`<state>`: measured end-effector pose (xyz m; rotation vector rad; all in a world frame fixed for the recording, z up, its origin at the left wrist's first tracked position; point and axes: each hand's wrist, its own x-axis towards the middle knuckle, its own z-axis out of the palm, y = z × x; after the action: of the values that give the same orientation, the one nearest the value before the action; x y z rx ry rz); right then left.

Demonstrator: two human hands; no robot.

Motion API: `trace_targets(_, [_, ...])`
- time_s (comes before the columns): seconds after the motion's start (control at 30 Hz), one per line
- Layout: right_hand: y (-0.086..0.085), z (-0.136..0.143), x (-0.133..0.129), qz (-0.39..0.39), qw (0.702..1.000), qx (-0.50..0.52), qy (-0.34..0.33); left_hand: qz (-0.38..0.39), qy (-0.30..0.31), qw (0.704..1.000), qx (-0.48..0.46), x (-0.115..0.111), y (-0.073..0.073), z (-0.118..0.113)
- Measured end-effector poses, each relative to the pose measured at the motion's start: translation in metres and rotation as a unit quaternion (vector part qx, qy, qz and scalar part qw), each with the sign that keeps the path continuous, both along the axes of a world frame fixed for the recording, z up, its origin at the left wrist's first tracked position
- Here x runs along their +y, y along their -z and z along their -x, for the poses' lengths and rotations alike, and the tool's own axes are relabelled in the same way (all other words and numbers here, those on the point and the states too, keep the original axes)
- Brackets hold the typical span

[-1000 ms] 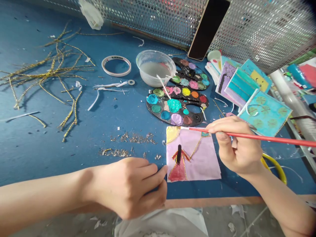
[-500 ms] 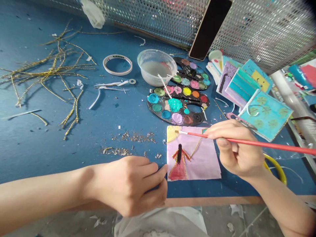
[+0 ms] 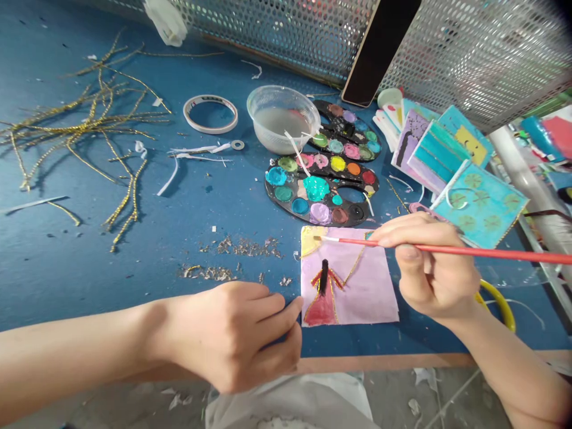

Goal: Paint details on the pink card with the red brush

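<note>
My right hand (image 3: pixel 431 265) pinches a thin red paintbrush (image 3: pixel 447 250). The brush tip is on the yellow corner patch of a small square painting (image 3: pixel 364 298), which lies flat on the table. The painting has a lilac ground, a figure with black hair in a red dress outlined in gold, and a gold line running up to a teal patch. My left hand (image 3: pixel 250 333) rests at the painting's left edge, back up and fingers curled, one fingertip touching the edge. Its thumb and palm are hidden.
Beyond the painting lie paint palettes (image 3: pixel 292 208) and a plastic bowl of cloudy water (image 3: pixel 279 134). A tape roll (image 3: pixel 210 128) and gold cords (image 3: pixel 89 126) lie left. Painted squares (image 3: pixel 482 205) and a yellow ring (image 3: pixel 503 304) are right. A dark phone-like slab (image 3: pixel 379 53) leans on the mesh.
The brush tip has slid slightly left within the yellow patch, and the handle's back end sits a little higher. My left hand keeps its place at the painting's edge.
</note>
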<state>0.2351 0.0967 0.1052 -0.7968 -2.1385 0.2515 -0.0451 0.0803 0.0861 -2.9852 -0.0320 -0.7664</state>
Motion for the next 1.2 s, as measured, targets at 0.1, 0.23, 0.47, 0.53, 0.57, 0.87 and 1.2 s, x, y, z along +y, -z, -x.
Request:
trace_targets(0.1, [-0.0002,0.0005,-0.001,0.023,0.999,-0.023,-0.019,0.002,0.002,1.0,0.004,-0.0001,0.0001,-0.0001])
trace_targets(0.23, [-0.0003,0.0004,-0.0015,0.01,1.0,-0.005,0.005,0.003,0.001,1.0,-0.006,0.0005,0.0003,-0.0013])
trace_targets(0.47, [-0.001,-0.0005,-0.0017,0.025,0.999,-0.031,-0.017,-0.004,0.002,1.0,0.004,0.0012,-0.0007,-0.001])
trace_targets(0.53, [-0.0007,-0.0004,-0.0015,0.02,1.0,-0.011,-0.011,-0.004,0.004,1.0,0.005,0.0008,-0.0006,-0.0004])
trace_targets(0.57, [-0.0007,-0.0002,-0.0016,0.019,1.0,-0.003,-0.01,-0.002,0.005,1.0,0.005,0.0006,-0.0006,-0.0001])
trace_targets(0.87, [-0.002,-0.0001,-0.0028,0.028,0.999,-0.013,-0.009,0.003,-0.003,1.0,-0.003,-0.0008,-0.0012,0.0])
trace_targets(1.2, [-0.0035,0.0001,-0.0038,0.041,0.999,-0.023,-0.02,0.003,-0.006,1.0,-0.004,-0.001,-0.0001,-0.0004])
